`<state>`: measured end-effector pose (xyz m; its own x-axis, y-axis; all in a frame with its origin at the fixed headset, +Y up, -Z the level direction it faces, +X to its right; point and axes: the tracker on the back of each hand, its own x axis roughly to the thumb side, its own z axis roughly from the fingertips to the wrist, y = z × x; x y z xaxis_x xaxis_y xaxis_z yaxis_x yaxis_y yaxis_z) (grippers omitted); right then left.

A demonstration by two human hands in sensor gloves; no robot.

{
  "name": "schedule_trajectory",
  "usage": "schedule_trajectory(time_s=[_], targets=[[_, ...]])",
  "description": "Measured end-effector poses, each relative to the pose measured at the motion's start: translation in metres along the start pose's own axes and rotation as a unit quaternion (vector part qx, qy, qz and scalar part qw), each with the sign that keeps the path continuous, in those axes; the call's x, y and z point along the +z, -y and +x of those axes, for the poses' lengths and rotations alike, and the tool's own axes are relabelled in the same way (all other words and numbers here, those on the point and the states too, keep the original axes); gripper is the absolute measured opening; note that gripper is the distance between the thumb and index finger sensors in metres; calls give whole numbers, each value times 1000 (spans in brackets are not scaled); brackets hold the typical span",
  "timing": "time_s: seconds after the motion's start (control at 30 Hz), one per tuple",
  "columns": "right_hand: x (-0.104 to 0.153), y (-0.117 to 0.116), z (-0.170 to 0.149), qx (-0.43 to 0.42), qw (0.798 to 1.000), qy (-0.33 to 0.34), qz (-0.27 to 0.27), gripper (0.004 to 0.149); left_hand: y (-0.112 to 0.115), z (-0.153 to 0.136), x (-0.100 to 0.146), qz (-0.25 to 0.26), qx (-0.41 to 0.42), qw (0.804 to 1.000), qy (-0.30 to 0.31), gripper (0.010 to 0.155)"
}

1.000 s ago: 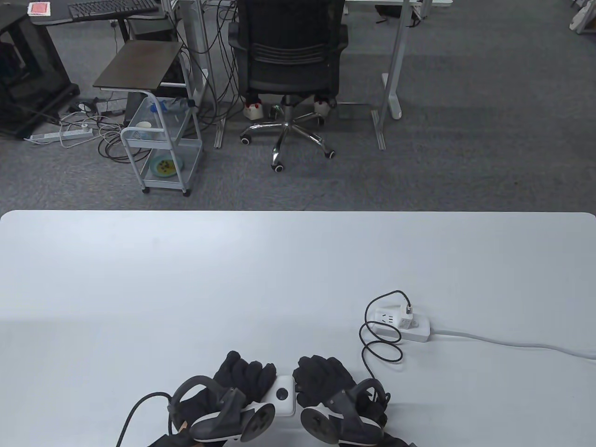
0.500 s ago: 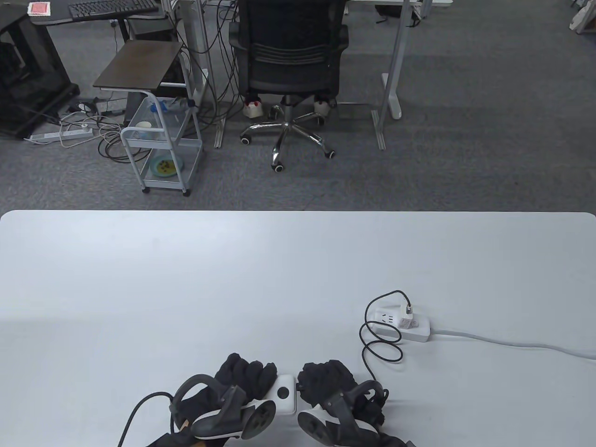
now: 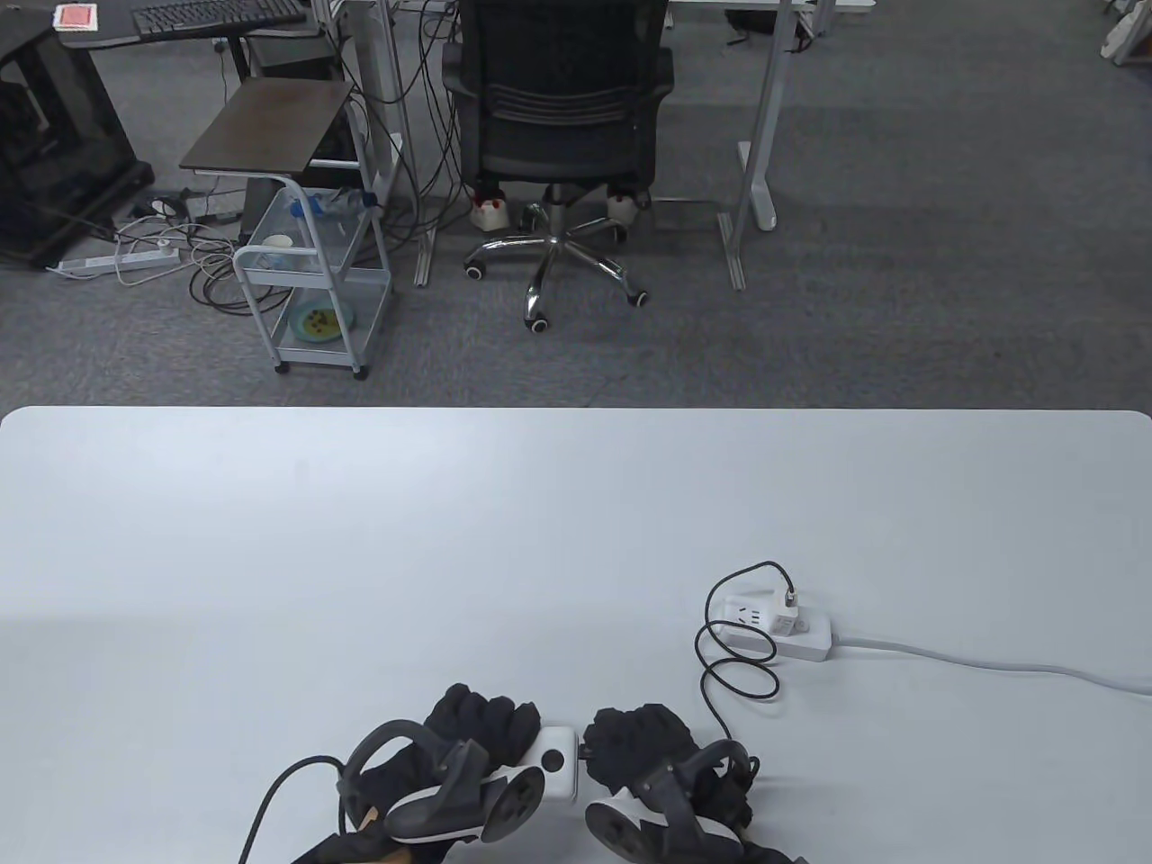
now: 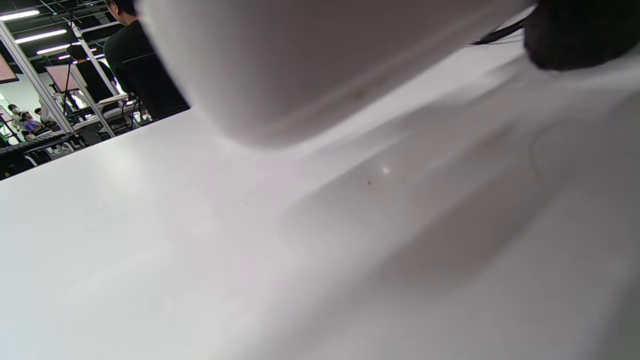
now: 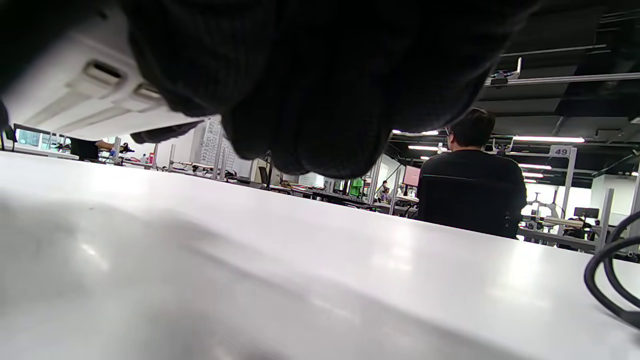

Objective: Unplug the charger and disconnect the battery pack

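A white battery pack (image 3: 555,767) sits between my two hands at the table's near edge. My left hand (image 3: 477,729) grips its left side. My right hand (image 3: 641,740) has its fingers curled against the pack's right end. A black cable (image 3: 720,670) runs from under my right hand in loops to the white charger (image 3: 785,610), which is plugged into the white power strip (image 3: 801,641). The cable's plug at the pack is hidden. The left wrist view shows the pack's underside (image 4: 325,65) just above the table. The right wrist view shows its port face (image 5: 85,95) beside my fingers (image 5: 310,90).
The power strip's grey cord (image 3: 990,661) runs off the table's right edge. The black cable's loop also shows in the right wrist view (image 5: 607,280). A black glove lead (image 3: 270,801) trails from my left wrist. A black office chair (image 3: 558,117) stands beyond the table's far edge.
Both hands and the pack have shifted slightly to the right and toward the near edge. My right hand's fingers have curled in from flat against the pack's end.
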<state>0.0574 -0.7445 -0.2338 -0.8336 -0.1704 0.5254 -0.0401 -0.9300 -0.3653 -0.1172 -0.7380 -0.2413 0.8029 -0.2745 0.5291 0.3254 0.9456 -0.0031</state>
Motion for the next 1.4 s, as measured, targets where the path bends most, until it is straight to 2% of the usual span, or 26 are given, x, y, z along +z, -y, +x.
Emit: schedule_trajectory(time_s=[0.07, 0.27, 0.37, 0.57, 0.7, 0.9, 1.03, 1.23, 1.4], targets=[[-4, -4, -4, -15, 1000, -12, 17, 42, 0, 3, 0, 1, -8, 1000, -10, 114], [0, -1, 0, 9, 1000, 4, 5, 42, 4, 0, -5, -6, -1, 1000, -4, 117], [-4, -6, -7, -18, 999, -17, 24, 42, 3, 3, -6, -8, 2, 1000, -10, 115], [1, 0, -3, 5, 1000, 3, 7, 42, 5, 1, -8, -8, 8, 1000, -3, 116], [-2, -3, -10, -13, 1000, -21, 11, 41, 0, 2, -7, -4, 10, 1000, -16, 115], [2, -3, 0, 16, 1000, 16, 13, 42, 6, 1, -9, -19, 3, 1000, -1, 117], [-3, -4, -7, -1, 1000, -17, 9, 41, 1, -2, -9, -12, 19, 1000, -9, 116], [2, -4, 2, 38, 999, 12, 7, 42, 7, -4, -12, -18, 24, 1000, 5, 118], [-2, -2, -3, 25, 1000, -4, -1, 41, 0, -3, -7, -8, 14, 1000, -5, 117]])
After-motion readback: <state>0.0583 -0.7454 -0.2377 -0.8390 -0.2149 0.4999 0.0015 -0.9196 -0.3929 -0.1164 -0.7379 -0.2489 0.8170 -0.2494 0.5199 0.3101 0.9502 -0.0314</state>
